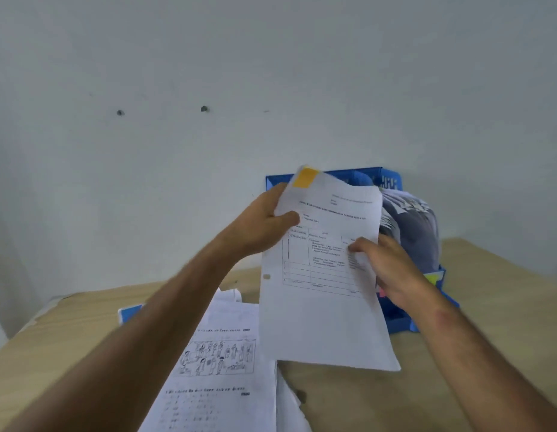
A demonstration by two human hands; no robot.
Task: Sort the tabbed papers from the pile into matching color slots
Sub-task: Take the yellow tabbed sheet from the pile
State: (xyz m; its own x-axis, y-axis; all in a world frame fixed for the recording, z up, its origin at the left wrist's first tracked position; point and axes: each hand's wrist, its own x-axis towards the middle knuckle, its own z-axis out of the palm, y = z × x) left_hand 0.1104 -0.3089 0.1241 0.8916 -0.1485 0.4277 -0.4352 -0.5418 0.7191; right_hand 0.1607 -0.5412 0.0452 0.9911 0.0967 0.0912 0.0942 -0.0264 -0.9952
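The left hand (pixel 264 218) pinches the sheet (pixel 325 275) at its ten o'clock edge; the right hand (pixel 388 269) grips its three o'clock edge. It is printed white paper with an orange tab (pixel 306 177) at twelve o'clock. The blue sorter (pixel 405 319) behind already holds papers; the pile (pixel 221 369) at seven o'clock remains.

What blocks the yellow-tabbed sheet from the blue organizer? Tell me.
Nothing solid. The yellow-tabbed sheet, held by the left hand, hangs just before the blue organizer. The right hand reaches between them at the filed papers.
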